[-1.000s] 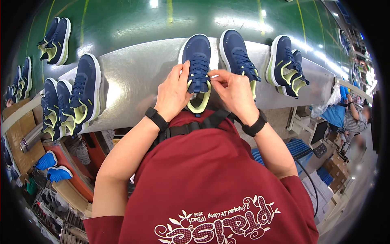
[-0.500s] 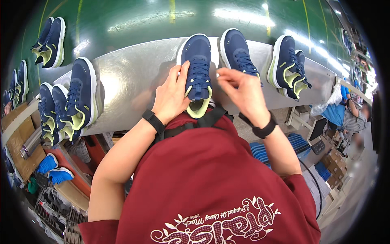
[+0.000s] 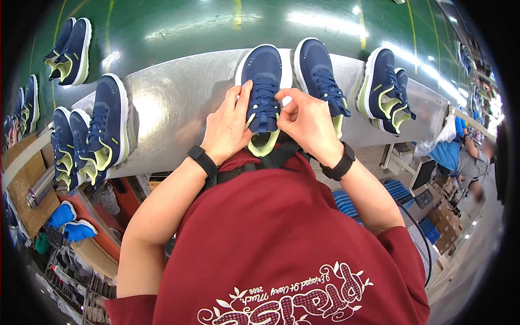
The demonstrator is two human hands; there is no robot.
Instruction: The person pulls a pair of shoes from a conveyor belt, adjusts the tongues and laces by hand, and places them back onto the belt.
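A navy sneaker (image 3: 261,67) with a white sole and lime lining lies in front of me, toe pointing away. My left hand (image 3: 227,127) grips its left side, fingertips beside the blue laces (image 3: 265,100). At the right edge of those laces is my right hand (image 3: 309,122), its fingers curled in a pinch. A small white bit shows by its fingertips; what they hold, if anything, I cannot make out. Just right of this hand's fingers stands a second navy sneaker (image 3: 313,62), partly hidden by the hand.
The sneakers rest on a metal ledge (image 3: 173,103) along a green conveyor belt (image 3: 184,27). More navy sneakers (image 3: 111,103) stand left, and a pair (image 3: 382,89) right. Blue shoes (image 3: 80,230) sit on a lower-left rack. A person (image 3: 470,157) is at the far right.
My right hand has moved left, from the gap between the sneakers to the laces of the one in front of me. The left hand stays put. Sneakers on the belt have shifted slightly.
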